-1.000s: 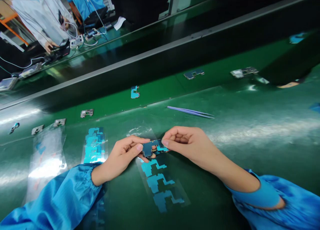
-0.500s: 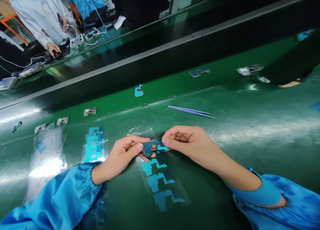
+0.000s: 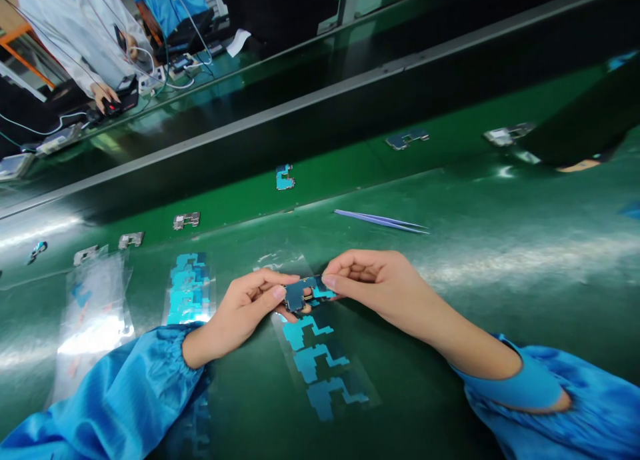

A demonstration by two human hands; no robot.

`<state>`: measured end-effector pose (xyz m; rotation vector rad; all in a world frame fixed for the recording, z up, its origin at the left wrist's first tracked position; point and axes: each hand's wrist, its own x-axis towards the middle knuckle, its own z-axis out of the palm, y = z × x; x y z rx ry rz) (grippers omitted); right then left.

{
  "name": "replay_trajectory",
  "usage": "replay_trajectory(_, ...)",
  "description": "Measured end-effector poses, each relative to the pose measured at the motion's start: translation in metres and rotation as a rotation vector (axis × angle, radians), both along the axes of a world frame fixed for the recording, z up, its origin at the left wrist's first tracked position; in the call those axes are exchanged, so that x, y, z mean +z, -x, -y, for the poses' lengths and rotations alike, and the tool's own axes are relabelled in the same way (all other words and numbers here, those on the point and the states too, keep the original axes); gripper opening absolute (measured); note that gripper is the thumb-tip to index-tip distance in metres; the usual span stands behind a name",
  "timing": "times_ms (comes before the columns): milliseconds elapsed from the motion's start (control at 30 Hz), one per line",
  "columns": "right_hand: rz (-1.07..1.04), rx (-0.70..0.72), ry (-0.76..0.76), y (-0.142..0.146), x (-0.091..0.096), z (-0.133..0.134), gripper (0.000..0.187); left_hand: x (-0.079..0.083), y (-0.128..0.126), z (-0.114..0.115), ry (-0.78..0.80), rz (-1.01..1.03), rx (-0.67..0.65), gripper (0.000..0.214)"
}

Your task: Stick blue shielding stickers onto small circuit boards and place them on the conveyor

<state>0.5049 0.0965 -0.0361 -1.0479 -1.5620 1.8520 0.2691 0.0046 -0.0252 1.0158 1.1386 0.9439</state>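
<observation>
My left hand (image 3: 245,310) and my right hand (image 3: 373,283) meet over the green bench, both pinching a small dark circuit board (image 3: 300,293) with a blue film on it. The left thumb and fingers grip its left end. The right fingertips press on its right end. Directly below the board lies a clear strip (image 3: 323,367) carrying three blue shaped stickers. Both of my arms wear blue sleeves.
A second clear sheet of blue stickers (image 3: 187,287) and an emptier clear sheet (image 3: 93,320) lie to the left. Purple tweezers (image 3: 383,221) rest beyond my right hand. Several small boards, such as a blue-filmed one (image 3: 284,177), ride the conveyor belt. Another person's hand (image 3: 103,95) works at the far left.
My hands stay almost still on the board. The small boards on the conveyor belt have drifted to the right.
</observation>
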Motion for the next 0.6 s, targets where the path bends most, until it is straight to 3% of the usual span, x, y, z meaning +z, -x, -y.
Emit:
replay_trajectory(400,0.003,-0.021,-0.046,0.0057,-0.0003,0.0048,0.016,0.0015,-0.0017,-0.0023,-0.023,0.011,0.009,0.033)
replay_trajectory(600,-0.018,-0.012,-0.039,0.0044,0.0011,0.0009,0.018,-0.0051,-0.0009,-0.0017,-0.030,0.053,0.033,0.035)
